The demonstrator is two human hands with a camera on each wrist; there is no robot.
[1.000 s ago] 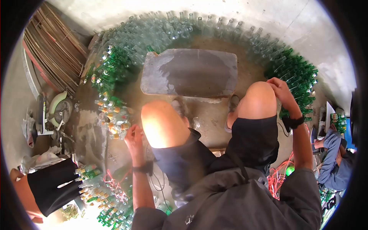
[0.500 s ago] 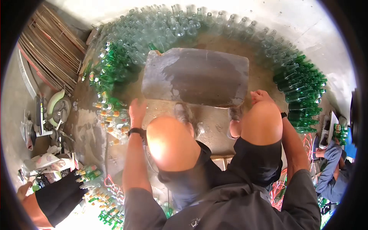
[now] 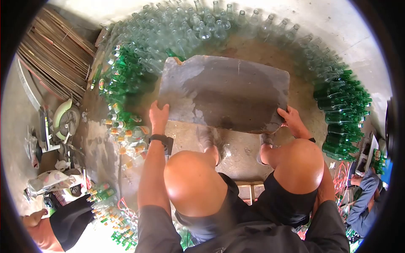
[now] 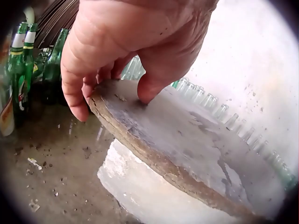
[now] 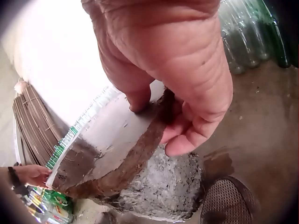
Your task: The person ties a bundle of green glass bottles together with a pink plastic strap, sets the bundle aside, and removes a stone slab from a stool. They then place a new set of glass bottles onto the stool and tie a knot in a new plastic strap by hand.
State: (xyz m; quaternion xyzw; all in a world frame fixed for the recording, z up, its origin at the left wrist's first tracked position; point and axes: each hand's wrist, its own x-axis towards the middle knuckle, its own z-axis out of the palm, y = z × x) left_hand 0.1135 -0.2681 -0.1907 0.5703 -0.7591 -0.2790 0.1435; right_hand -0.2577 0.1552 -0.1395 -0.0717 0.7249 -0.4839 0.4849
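Note:
A grey slab with rounded corners and damp dark patches lies in front of the person's feet, a chip at its far left corner. The left hand grips its left edge; in the left wrist view, the left hand has its thumb on top of the slab and fingers at the rough rim. At the opposite edge, the right hand holds the near right corner. The right wrist view has the right hand with thumb above and fingers curled below the slab. A pale block is underneath.
Clear bottles curve along the wall, with green bottles at right and more green bottles at left. Wooden strips lean at far left. Another person's arm shows at right. Shoes stand just before the slab.
Both hands have moved from beside the knees to the slab's two ends and taken hold of it. The slab appears larger and nearer in the head view.

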